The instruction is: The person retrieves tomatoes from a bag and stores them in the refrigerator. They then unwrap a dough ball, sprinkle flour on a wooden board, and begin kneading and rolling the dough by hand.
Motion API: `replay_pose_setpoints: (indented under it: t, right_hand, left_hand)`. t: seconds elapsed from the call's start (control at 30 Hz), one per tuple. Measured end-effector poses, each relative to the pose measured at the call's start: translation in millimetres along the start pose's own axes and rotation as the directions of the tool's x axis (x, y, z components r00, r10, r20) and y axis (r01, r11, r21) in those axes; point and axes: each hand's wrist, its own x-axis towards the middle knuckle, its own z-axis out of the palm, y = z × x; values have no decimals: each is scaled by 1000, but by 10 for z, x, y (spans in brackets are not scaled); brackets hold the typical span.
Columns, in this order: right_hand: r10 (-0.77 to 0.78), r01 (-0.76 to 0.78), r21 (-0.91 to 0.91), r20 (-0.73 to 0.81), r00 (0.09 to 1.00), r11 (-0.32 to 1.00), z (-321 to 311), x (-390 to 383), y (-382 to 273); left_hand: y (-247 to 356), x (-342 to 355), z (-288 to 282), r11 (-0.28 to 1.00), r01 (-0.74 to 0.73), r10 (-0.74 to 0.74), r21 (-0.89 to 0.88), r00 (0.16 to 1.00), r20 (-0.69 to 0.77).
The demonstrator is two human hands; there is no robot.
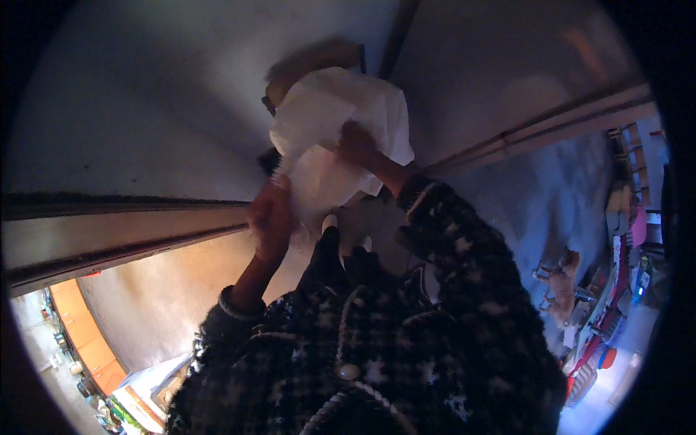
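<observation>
A thin white plastic bag hangs spread out in front of me, puffed wide at the top and creased toward the bottom. My left hand is closed at its lower left edge, where the white material gathers by the fingers. Against the bag's middle right lies my right hand, its fingers curled in and gripping the material. Dim light and some blur hide the fingertips. Behind the bag a brown box-like thing shows only in part.
Door frames run along the left and right. Beyond the left one are orange cabinets. A light brown dog is on the floor at right, beside shelves and clutter. My shoes are below the bag.
</observation>
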Motion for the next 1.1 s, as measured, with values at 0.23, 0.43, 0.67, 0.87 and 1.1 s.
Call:
replay_pose_setpoints:
  t: [0.23, 0.43, 0.67, 0.87, 1.1]
  right_hand:
    - [85, -81, -228, 7, 996, 970, 712, 343, 288]
    - [38, -14, -84, 286, 958, 996, 763, 258, 216]
    - [-115, -108, 788, 221, 968, 607, 238, -132, 492]
    - [7, -142, 393, 327, 945, 908, 196, -98, 870]
    - [-39, 24, 44, 360, 932, 999, 884, 21, 602]
  left_hand:
    - [-221, 187, -82, 978, 208, -209, 33, 977, 32]
    - [-456, 490, -160, 944, 285, -299, 167, 952, 61]
    - [-641, 787, -147, 856, -236, 182, 461, 971, 158]
    - [-451, 732, 199, 860, -234, 96, 453, 947, 305]
    - [-468, 666, 208, 943, 89, -151, 319, 973, 176]
